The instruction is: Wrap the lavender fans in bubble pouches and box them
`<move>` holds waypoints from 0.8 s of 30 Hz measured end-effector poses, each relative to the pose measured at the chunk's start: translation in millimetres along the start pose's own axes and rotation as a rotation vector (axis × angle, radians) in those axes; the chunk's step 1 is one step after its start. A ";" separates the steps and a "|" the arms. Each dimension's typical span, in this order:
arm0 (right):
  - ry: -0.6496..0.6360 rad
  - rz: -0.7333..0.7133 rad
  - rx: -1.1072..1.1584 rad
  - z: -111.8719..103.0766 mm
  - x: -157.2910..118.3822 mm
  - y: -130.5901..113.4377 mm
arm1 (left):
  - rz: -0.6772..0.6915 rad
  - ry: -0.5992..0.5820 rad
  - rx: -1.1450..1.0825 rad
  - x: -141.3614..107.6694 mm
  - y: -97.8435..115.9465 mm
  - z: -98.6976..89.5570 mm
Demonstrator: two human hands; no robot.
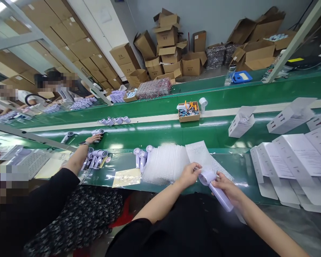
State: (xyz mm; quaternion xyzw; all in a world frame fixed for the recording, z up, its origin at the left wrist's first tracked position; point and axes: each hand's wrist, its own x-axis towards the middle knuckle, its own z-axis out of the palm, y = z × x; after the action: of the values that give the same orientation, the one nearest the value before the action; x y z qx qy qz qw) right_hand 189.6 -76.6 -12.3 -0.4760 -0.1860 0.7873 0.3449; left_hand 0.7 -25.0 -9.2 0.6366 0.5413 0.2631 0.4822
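A lilac handheld fan (221, 197) is in my right hand (227, 186), whose fingers wrap round it where the handle meets the round head. My left hand (189, 175) is closed in a pinch beside the fan's head, apparently on the edge of a clear bubble-wrap bag (199, 153); the fingertips partly hide the contact. More of this clear wrap lies on the bench behind the fan. To the left of my hands rests a stack of bubble-wrap bags (166, 164), with several lilac fans (142, 157) standing at its left side.
White open boxes with printed sheets (296, 160) line the right. A carton of small parts (189, 116) sits on the green conveyor (160, 130). A co-worker's hand (94, 138) reaches over fans at left. A yellowish paper (127, 177) lies near the bench edge.
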 end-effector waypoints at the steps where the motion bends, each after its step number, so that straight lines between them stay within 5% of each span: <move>1: 0.010 -0.011 0.004 2.6 -1.4 -2.2 | 0.068 -0.018 0.062 -1.2 1.2 -1.9; 9: 0.128 -0.028 0.152 8.4 -7.9 -2.6 | 0.505 -0.031 0.515 -13.9 -11.7 -6.1; 14: 0.148 -0.017 0.269 19.5 -12.3 -1.6 | 0.592 0.026 0.695 -6.1 -11.0 -4.4; 20: 0.072 -0.169 0.172 35.4 -24.7 -15.1 | 0.789 -0.215 0.609 0.0 27.0 -19.0; 24: 0.136 -0.134 0.250 46.2 -22.3 -11.8 | 0.837 -0.313 0.543 -0.3 19.0 -26.8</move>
State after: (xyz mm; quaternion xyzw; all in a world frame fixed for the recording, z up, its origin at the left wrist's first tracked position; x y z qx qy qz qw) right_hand 160.2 -82.8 31.0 -0.4680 -0.0940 0.7455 0.4651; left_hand -14.0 -15.5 18.5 0.9323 0.2106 0.1853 0.2283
